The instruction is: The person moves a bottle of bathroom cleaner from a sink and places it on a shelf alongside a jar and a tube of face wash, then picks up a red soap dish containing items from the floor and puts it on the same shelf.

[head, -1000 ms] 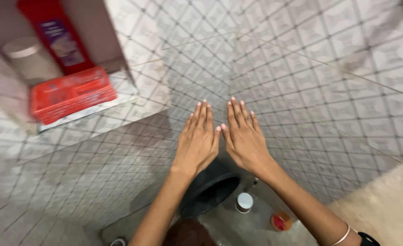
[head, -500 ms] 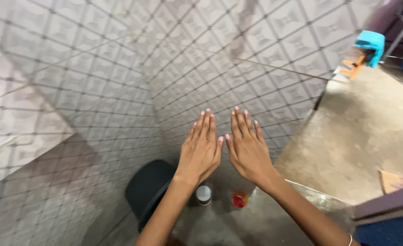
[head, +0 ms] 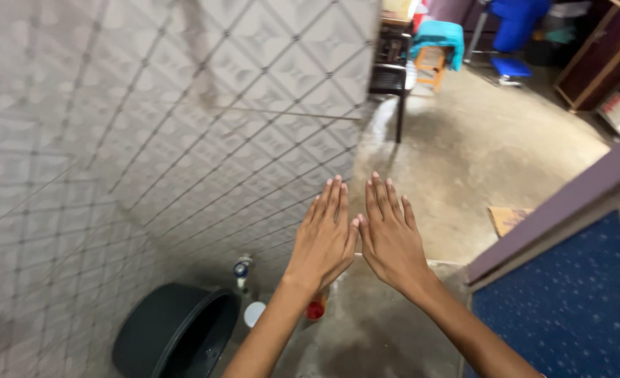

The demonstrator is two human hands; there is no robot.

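Holding nothing, your left hand and right hand float flat, fingers spread wide, thumbs nearly touching. Head view, below them: black bucket, white cap, red-topped jar, all on the wet floor beside the tiled wall. Nothing picked up yet.
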